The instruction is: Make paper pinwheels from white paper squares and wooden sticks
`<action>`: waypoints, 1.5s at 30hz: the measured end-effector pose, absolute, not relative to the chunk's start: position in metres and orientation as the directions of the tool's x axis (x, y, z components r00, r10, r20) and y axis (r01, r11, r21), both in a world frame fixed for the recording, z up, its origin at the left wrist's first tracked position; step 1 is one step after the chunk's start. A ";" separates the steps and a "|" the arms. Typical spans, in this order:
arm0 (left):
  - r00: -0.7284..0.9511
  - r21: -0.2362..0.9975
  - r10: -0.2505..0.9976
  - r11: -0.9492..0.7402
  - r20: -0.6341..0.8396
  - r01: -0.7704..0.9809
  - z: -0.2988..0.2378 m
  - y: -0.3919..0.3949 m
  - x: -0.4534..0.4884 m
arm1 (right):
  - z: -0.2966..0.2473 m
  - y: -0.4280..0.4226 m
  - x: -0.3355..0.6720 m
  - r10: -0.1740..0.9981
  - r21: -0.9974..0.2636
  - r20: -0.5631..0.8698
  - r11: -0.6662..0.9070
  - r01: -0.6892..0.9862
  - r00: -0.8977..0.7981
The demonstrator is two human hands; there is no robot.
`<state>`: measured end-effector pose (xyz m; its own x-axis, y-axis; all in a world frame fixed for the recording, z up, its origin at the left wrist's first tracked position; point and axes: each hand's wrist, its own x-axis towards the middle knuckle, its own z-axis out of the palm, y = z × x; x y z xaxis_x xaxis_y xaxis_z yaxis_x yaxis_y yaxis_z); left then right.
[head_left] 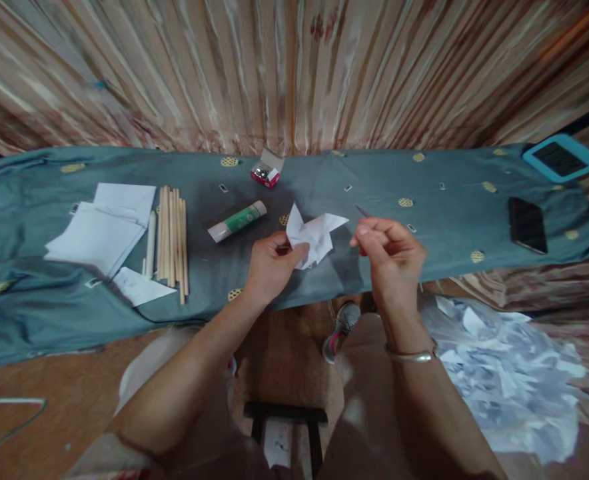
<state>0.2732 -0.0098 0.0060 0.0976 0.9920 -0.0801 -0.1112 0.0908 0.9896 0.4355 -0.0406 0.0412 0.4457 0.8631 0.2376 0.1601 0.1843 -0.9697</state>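
My left hand (pixel 275 263) pinches a folded white paper pinwheel (pixel 317 233) between thumb and fingers, just above the cloth. Its pointed blades stick up and out to the right. To the right of it, my right hand (pixel 389 247) is closed on a thin, dark, pointed needle (pixel 362 211), whose tip points up and left, apart from the paper. Most of the needle is hidden by the fingers. A green and white glue stick (pixel 238 221) lies left of the pinwheel. Behind it stands a small open red and white box (pixel 266 171) with shiny bits inside.
Wooden sticks (pixel 172 240) lie in a row beside a stack of white paper sheets (pixel 99 233) on the left. A phone (pixel 527 225) and a blue-framed tablet (pixel 562 158) rest at the right. A plastic bag of folded white paper (pixel 514 380) sits below the table's right side.
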 end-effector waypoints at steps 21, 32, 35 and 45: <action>0.177 0.940 0.961 0.251 -0.213 -0.231 0.014 -0.016 0.279 | 0.036 -0.038 0.417 0.971 -0.990 -0.079 -0.051 -0.128 0.226; 0.187 0.911 0.945 0.313 -0.269 -0.270 0.020 -0.018 0.279 | 0.036 -0.038 0.416 0.970 -0.994 -0.075 -0.055 -0.092 0.230; 0.192 0.906 0.943 0.318 -0.272 -0.279 0.021 -0.018 0.278 | 0.036 -0.039 0.416 0.973 -0.998 -0.048 -0.038 -0.047 0.226; 0.200 0.915 0.942 0.316 -0.271 -0.252 0.020 -0.018 0.278 | 0.041 -0.042 0.413 0.973 -0.995 0.061 0.040 0.096 0.224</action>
<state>0.2775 -0.0182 0.0203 0.1997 0.9417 -0.2707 -0.2521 0.3164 0.9145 0.4131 -0.0418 0.0413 0.2241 0.9727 0.0611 0.0960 0.0403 -0.9946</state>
